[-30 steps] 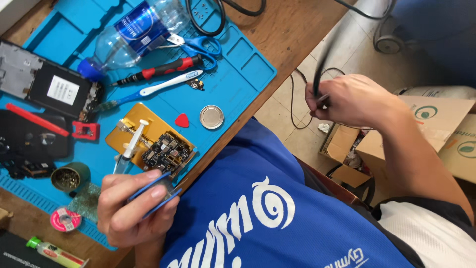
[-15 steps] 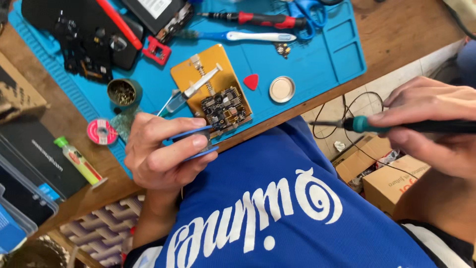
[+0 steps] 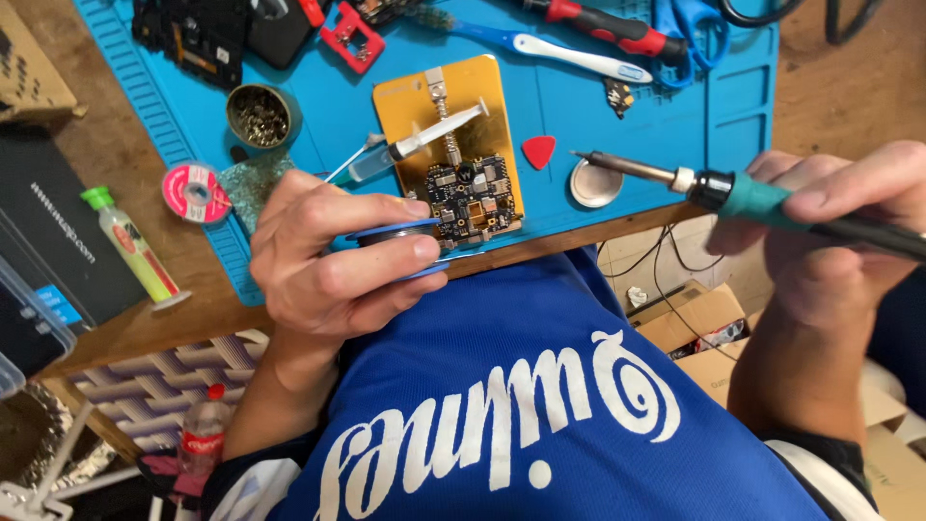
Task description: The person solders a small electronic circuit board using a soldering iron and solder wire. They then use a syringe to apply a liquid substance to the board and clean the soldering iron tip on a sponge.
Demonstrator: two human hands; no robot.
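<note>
Two hands busy: left hand [image 3: 333, 256] pinches a blue solder spool [image 3: 400, 236], right hand [image 3: 830, 227] is wrapped around a green-handled soldering iron [image 3: 733, 193]. Circuit board [image 3: 473, 198] sits clamped at 12 o'clock from the spool, on a blue mat [image 3: 598, 106].

A person in a blue shirt, bare-armed, seen from above.

The shirt [image 3: 540, 405] is a bright royal blue, smooth and slightly shiny like sportswear, and it fills the near middle of the view. Large white curly lettering runs across the chest, ending on the right in a round spiral flourish. At the near right shoulder a band of white cloth [image 3: 830, 482] edges the blue, with a thin dark strip beside it. Both forearms are bare, so the sleeves are short. The left hand [image 3: 333, 256] and the right hand [image 3: 830, 227] wear no gloves, and no rings or watch show on them.
</note>
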